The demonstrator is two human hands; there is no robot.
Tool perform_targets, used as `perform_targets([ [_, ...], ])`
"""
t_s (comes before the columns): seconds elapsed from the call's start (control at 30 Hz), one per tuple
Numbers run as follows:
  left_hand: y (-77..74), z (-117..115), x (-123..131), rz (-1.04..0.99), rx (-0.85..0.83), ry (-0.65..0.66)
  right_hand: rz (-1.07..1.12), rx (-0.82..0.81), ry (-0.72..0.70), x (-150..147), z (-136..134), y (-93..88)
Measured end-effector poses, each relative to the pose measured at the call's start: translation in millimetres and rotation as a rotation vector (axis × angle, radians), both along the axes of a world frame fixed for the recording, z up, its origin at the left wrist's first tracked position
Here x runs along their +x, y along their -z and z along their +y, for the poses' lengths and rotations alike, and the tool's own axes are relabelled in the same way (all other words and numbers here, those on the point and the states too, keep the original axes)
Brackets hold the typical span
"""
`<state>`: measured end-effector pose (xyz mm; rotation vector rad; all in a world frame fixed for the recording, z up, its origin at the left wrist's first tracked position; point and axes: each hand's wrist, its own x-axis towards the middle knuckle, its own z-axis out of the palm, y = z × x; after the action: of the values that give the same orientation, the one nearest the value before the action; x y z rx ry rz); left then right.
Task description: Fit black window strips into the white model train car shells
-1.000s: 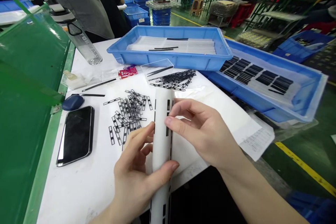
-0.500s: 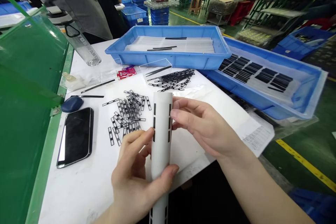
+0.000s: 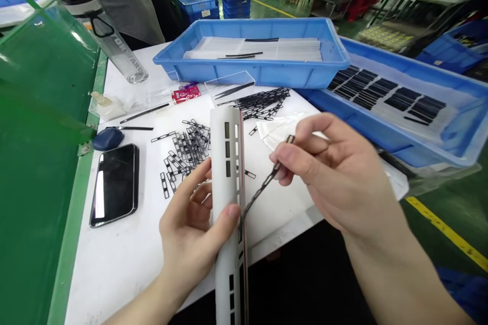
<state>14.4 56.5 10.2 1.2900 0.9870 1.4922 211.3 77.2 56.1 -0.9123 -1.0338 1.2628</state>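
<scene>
In the left hand (image 3: 186, 223) — white tube (image 3: 227, 198), pointing forward.

Ok so a sec ago both hands were on it, but now my right hand (image 3: 339, 177) has come off the white tube (image 3: 224, 188) and pinches a slotted black strip (image 3: 267, 180), its low end at the tube's edge. My left hand (image 3: 186, 218) has tipped the tube's top slightly left.

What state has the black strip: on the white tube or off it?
Mostly off: right-hand fingers hold the black strip; only its lower end reaches the white tube.
</scene>
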Motion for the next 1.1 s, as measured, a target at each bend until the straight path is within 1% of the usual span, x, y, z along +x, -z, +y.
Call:
perform_targets([
  [0.1, -0.1, 0, -1, -0.015, -0.076, -0.015, -0.085, 0.098, 0.162, 4, 1, -6.3],
  [0.17, -0.1, 0, -2, -0.035, -0.146, 0.000, -0.150, 0.137, 0.255, 6, 3, -10.0],
  [0.23, -0.6, 0, -2, -0.043, -0.238, 0.022, -0.203, 0.153, 0.298, 6, 4, -13.0],
  [0.33, -3.1, 0, -1, -0.015, -0.345, 0.010, -0.223, 0.184, 0.295, -1, 6, -16.9],
  [0.4, -4.8, 0, 0, 0.000, -0.364, 0.001, -0.203, 0.188, 0.299, -10, 8, -19.4],
  [0.5, -4.9, 1, 2, -0.004, -0.332, 0.022, -0.194, 0.182, 0.282, -20, 13, -20.5],
  [0.6, -2.8, 1, 1, -0.001, -0.299, 0.041, -0.237, 0.223, 0.219, -23, 18, -16.7],
  [0.73, -1.1, 1, 1, -0.016, -0.283, 0.063, -0.300, 0.203, 0.237, -27, 23, -11.3],
  [0.87, -1.8, 0, 1, -0.007, -0.273, 0.081, -0.335, 0.250, 0.228, -30, 25, -10.2],
  [1.0, -3.0, -1, 3, 0.002, -0.263, 0.080, -0.471, 0.265, 0.215, -27, 27, -8.7],
  [1.1, -3.7, -2, 3, 0.000, -0.265, 0.074, -0.530, 0.269, 0.245, -24, 29, -4.1],
])
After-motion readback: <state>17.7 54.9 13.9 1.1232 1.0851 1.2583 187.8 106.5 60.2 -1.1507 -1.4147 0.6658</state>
